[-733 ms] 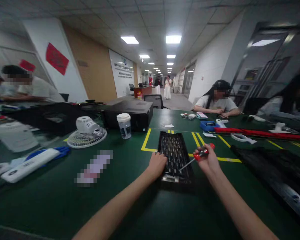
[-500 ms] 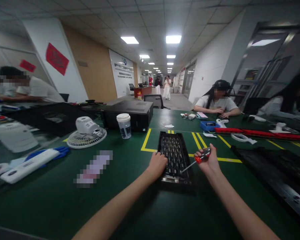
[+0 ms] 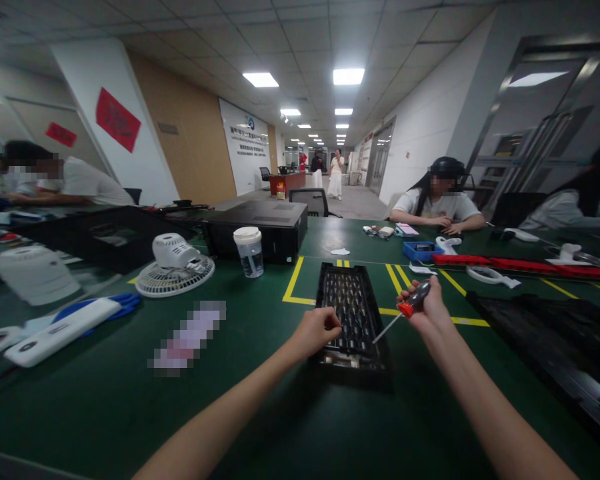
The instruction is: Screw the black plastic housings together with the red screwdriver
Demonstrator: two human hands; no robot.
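A black slotted tray [image 3: 350, 293] lies lengthwise on the green table in front of me, with its near end raised slightly. My left hand [image 3: 316, 330] is at the tray's near left edge, fingers curled in a pinch over it; what it pinches is too small to name. My right hand [image 3: 427, 307] is closed round a screwdriver with a red and black handle [image 3: 414, 298]. Its metal shaft [image 3: 386, 329] slants down to the left over the tray's right side.
A black computer case [image 3: 265, 230], a clear cup with a white lid [image 3: 251, 251] and a small white fan [image 3: 174, 267] stand behind and left. White devices [image 3: 63, 330] lie far left. A blue box [image 3: 420, 251] and a long red part [image 3: 520, 267] sit right. People sit along both sides.
My left hand lifted off the tray's left edge and closed into a pinch. My right hand rose a little and turned the screwdriver, whose shaft now points down more steeply. The tray's near end tipped up.
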